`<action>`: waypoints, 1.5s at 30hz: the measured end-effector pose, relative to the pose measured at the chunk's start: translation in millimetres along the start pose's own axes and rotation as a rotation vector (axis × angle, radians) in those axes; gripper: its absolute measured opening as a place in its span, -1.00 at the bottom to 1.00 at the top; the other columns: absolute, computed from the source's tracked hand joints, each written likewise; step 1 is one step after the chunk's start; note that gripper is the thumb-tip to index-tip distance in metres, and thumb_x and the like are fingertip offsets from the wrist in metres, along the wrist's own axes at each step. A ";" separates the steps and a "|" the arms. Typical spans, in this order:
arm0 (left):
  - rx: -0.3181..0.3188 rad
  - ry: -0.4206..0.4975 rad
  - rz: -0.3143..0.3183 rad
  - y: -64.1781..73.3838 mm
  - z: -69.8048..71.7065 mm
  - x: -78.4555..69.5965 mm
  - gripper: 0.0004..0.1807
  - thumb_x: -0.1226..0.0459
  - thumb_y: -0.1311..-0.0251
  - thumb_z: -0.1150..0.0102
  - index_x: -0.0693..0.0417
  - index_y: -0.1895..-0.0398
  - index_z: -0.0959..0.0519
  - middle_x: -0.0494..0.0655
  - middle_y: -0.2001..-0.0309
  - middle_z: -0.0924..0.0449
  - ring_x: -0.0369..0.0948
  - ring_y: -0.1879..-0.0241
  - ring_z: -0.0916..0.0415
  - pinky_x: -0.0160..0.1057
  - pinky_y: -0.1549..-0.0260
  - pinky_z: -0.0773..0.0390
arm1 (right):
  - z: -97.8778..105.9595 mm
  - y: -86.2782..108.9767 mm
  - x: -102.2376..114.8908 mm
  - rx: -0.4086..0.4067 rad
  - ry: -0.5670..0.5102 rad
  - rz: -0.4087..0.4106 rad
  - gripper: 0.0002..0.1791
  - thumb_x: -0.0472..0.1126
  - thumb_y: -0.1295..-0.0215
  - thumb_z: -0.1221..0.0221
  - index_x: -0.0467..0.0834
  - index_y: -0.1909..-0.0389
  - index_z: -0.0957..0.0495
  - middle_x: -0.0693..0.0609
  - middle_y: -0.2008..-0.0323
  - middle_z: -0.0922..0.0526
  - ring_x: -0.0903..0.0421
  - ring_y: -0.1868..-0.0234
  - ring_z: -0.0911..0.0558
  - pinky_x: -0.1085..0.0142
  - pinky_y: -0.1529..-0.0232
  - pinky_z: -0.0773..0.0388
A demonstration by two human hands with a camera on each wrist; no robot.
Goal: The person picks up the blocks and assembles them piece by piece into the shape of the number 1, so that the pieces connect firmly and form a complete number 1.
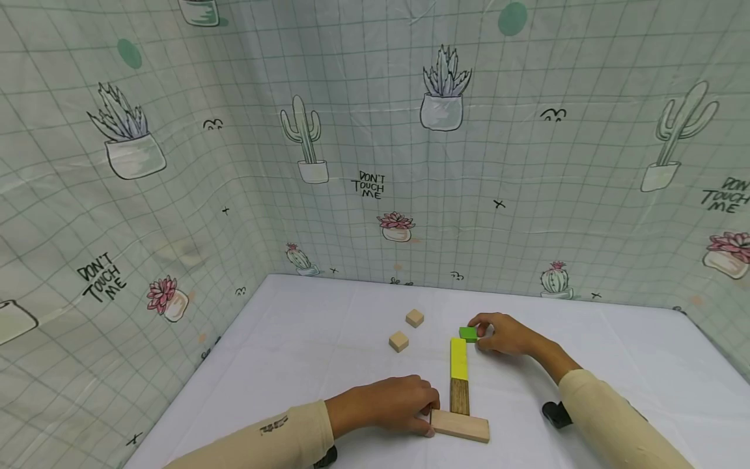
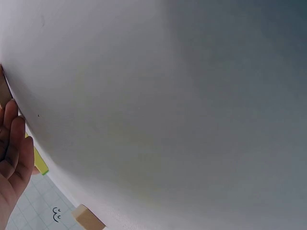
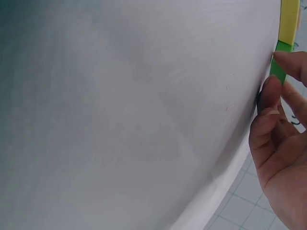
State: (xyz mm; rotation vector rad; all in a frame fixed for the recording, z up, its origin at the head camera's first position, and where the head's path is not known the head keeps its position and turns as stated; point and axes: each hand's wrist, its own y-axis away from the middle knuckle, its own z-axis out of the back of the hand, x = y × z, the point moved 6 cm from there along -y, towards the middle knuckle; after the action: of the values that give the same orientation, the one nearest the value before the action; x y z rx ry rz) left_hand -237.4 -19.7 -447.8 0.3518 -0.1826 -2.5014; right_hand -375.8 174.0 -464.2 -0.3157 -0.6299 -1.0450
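1. Right hand [image 1: 507,334]: narrow grip noted; green block [image 1: 468,334] pinched at its right side between thumb and curled finger.
2. Green block: located at the far end of the block line, set a little to the right of the yellow block [image 1: 459,358]. Adjoining ends are seen in the right wrist view; whether full contact is made cannot be told.
3. Yellow block: laid lengthwise near to far, its near end met by the dark brown wooden block [image 1: 459,396] in the same line.
4. Long pale wooden block [image 1: 459,425]: laid crosswise at the near end of the brown block, its right end angled slightly nearer.
5. Left hand [image 1: 395,402]: fingers bent, left end of the long pale block held between thumb and fingers.
6. Two small wooden cubes, the farther [image 1: 415,318] and the nearer [image 1: 399,341]: seen left of the line, close together but apart, untouched by either hand.
7. White tabletop [image 1: 328,326]: all blocks are borne on it. It is backed on the far side by a gridded cactus-print cloth [image 1: 357,78].
8. Both forearms are covered by beige sleeves [image 1: 612,417].
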 end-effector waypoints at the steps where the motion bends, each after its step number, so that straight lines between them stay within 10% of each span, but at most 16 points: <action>1: 0.001 0.000 0.000 0.0 -0.1 -0.1 -0.67 -0.03 -0.14 -0.23 -0.10 0.11 -0.55 -0.41 0.42 -0.38 -0.49 0.37 -0.30 -0.54 0.37 -0.35 | 0.0 0.2 -0.4 0.001 0.001 -0.004 -0.58 -0.28 -0.11 -0.26 -0.19 -0.03 -0.51 0.02 0.30 -0.49 0.14 0.44 -0.47 0.30 0.45 -0.48; 20: 0.037 0.026 -0.003 2.2 13.4 13.8 -0.48 -0.16 -0.11 -0.18 -0.05 -0.01 -0.53 -0.40 0.35 -0.45 -0.48 0.32 -0.34 -0.48 0.28 -0.41 | 1.8 3.4 2.1 -0.005 0.016 -0.030 -0.59 -0.24 -0.12 -0.29 -0.17 -0.02 -0.51 0.03 0.30 -0.50 0.13 0.39 -0.48 0.30 0.41 -0.49; 29: -0.090 0.035 0.009 -0.3 25.2 28.4 -0.56 -0.11 -0.18 -0.16 -0.01 0.08 -0.57 -0.35 0.37 -0.50 -0.48 0.35 -0.38 -0.50 0.30 -0.42 | 3.4 3.2 2.4 -0.001 0.018 -0.022 -0.59 -0.25 -0.11 -0.28 -0.19 -0.02 -0.51 0.04 0.30 -0.50 0.13 0.38 -0.47 0.29 0.40 -0.48; 45: -0.391 -0.080 0.275 -13.0 53.9 75.0 -0.78 0.08 -0.20 -0.22 0.02 0.28 -0.61 -0.30 0.47 -0.53 -0.40 0.48 -0.38 -0.40 0.44 -0.42 | 2.0 6.1 2.9 -0.007 0.012 -0.034 -0.60 -0.25 -0.12 -0.28 -0.19 -0.02 -0.51 0.04 0.31 -0.50 0.13 0.41 -0.47 0.31 0.42 -0.47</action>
State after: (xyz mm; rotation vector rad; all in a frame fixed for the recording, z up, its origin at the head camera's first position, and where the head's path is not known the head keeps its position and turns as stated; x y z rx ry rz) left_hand -319.0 -50.2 -414.6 0.0589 0.2127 -2.2144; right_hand -370.0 176.0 -460.5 -0.3051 -0.6224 -1.0809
